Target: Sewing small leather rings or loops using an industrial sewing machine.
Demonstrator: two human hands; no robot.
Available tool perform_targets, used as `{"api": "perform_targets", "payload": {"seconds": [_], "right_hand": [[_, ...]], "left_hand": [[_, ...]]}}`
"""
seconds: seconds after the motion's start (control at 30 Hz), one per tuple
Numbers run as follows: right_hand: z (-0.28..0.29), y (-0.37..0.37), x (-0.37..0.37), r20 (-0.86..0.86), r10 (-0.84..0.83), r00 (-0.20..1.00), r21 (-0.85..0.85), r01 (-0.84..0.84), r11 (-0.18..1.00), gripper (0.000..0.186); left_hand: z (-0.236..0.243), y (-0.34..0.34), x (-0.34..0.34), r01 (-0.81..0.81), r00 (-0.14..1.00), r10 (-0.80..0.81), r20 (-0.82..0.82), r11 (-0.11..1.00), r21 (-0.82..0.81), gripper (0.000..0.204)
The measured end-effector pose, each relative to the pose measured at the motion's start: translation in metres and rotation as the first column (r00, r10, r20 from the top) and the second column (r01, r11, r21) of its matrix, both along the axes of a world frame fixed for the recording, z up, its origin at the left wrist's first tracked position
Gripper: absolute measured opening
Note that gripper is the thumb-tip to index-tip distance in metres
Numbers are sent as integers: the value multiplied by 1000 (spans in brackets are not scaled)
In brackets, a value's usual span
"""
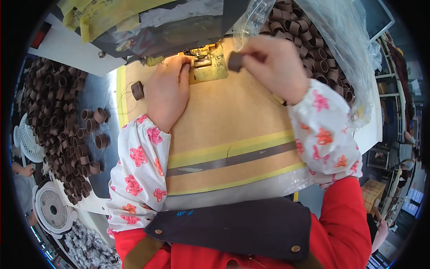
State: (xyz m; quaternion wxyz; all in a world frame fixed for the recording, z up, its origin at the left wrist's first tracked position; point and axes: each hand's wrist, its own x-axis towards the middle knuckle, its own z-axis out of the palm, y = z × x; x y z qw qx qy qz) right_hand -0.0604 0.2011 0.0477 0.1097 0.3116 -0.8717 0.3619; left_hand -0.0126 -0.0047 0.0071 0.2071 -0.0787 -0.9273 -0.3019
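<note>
My right hand point(280, 65) is raised right of the needle area, slightly blurred. Its thumb and fingers pinch a small brown band loop point(234, 62). On the tan work surface point(224, 105) rests my left hand point(168, 87), its fingers stretched toward the lit presser foot point(201, 58) of a sewing machine point(165, 27). I see nothing held in it, though the fingertips are partly hidden by the machine. A single brown loop with threads point(137, 90) lies just left of that hand.
Brown loops are heaped on the left point(58, 112), with a few strays point(101, 141) on the dark metal plate point(96, 170). Another heap point(309, 40) sits at the back right beside clear plastic sheeting point(345, 40). A white fan point(53, 208) stands lower left. People are partly visible at both sides.
</note>
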Motion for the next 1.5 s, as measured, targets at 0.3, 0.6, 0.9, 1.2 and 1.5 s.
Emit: {"api": "perform_targets", "payload": {"seconds": [0.3, 0.6, 0.9, 1.2, 1.5], "right_hand": [[-32, -43, 8, 40, -62, 997, 181, 54, 982, 16], [-35, -36, 5, 215, 242, 946, -312, -168, 935, 9], [-37, -36, 1, -25, 215, 976, 0, -215, 977, 9], [-34, -43, -7, 33, 180, 983, -78, -177, 981, 6], [-34, -43, -10, 11, 136, 991, -20, -135, 991, 9]], "left_hand": [[13, -3, 12, 26, 970, -84, 228, 968, 249, 25], [17, -12, 7, 64, 947, -117, 300, 981, 182, 26], [8, -8, 2, -27, 970, -33, 241, 970, 243, 24], [8, -3, -7, -116, 965, 72, 251, 979, 166, 24], [5, -5, -10, -116, 953, 67, 296, 982, 152, 24]]}}
